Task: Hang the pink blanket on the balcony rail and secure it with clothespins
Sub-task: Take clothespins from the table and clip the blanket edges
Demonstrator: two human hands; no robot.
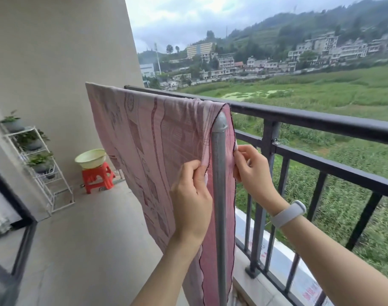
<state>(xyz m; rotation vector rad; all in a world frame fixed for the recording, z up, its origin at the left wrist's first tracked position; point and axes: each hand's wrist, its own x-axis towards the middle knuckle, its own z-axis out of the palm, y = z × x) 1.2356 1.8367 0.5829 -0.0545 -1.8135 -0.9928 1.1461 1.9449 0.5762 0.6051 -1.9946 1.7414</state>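
We see the blanket (pixel 144 133) draped over a grey pole (pixel 219 195) that runs from the frame's centre toward the upper left, just inside the black rail (pixel 321 122). Its pink patterned cloth hangs down on both sides of the pole, the wider face filling the middle of the frame, and its near end reaches past the bottom edge.

Our left hand (pixel 192 195) sits just left of the pole, centre frame, thumb and fingers pinching the blanket's dark-stitched edge where it folds beside the pole. Our right hand (pixel 252 171) sits just right of the pole, a little higher, pinching the edge of the flap that hangs on the rail side. The two hands are on either side of the pole, near each other, each holding cloth. A pale band (pixel 287 214) wraps the right wrist.

At the left of the frame a cream basin (pixel 90 159) rests on a red stool (pixel 98 177), beside a white rack (pixel 45 173) of potted plants. Green fields and hillside buildings fill the upper right beyond the rail.
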